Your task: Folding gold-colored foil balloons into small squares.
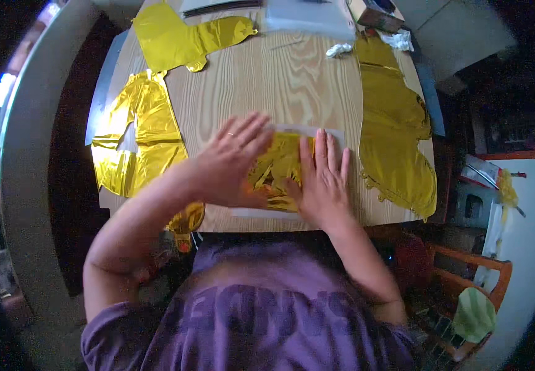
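A folded gold foil sheet (275,162) lies at the near middle of the table, with a pale, see-through plastic margin (292,130) around it, like a flat bag. My right hand (324,188) rests flat on its right side, fingers stretched out and pointing away from me. Over its left side is my left hand (233,164), fingers extended and slightly smeared by motion. Whether the left palm touches the plastic, I cannot tell. Neither hand grips anything.
Flat gold foil balloons lie around: one far left (187,42), one at the left edge (147,127) hanging over the front, one at right (394,123). Clear plastic sheets (309,18), crumpled white tissue (339,51) and a box (377,13) sit at the back. A wooden chair (499,272) stands right.
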The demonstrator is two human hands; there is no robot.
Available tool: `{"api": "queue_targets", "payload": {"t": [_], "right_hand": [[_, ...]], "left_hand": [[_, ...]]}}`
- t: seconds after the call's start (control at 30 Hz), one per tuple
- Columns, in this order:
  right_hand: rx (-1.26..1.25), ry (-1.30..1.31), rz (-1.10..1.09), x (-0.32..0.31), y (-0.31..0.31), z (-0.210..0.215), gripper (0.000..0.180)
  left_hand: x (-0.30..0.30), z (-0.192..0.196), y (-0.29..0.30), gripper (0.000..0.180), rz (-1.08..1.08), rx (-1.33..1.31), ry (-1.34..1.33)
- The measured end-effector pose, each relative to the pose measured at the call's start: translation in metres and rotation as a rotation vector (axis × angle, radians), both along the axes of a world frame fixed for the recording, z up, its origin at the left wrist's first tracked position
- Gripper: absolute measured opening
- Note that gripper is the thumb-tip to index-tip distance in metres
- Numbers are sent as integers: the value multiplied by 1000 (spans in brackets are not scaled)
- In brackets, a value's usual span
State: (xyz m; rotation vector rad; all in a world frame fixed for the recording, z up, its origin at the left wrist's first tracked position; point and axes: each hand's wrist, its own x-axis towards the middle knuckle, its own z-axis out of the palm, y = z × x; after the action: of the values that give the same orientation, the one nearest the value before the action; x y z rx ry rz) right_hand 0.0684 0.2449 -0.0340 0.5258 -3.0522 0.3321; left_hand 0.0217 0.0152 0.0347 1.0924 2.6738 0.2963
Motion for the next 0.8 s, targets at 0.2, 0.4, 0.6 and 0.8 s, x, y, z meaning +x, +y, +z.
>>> {"api": "queue_targets", "payload": {"t": [0.2,0.4,0.6,0.8], "right_hand": [[51,-31,22,-1,7,-11,86],[212,83,4,2,6,-15,92],[-91,14,0,3,2,-1,90],[-58,-15,-11,3,2,1,90]], "left_hand": [[36,-47,91,95,161,329,167],[46,-70,73,100,266,363,294],[50,-74,47,98,322,149,390],[45,-63,32,80,444,287,172]]}}
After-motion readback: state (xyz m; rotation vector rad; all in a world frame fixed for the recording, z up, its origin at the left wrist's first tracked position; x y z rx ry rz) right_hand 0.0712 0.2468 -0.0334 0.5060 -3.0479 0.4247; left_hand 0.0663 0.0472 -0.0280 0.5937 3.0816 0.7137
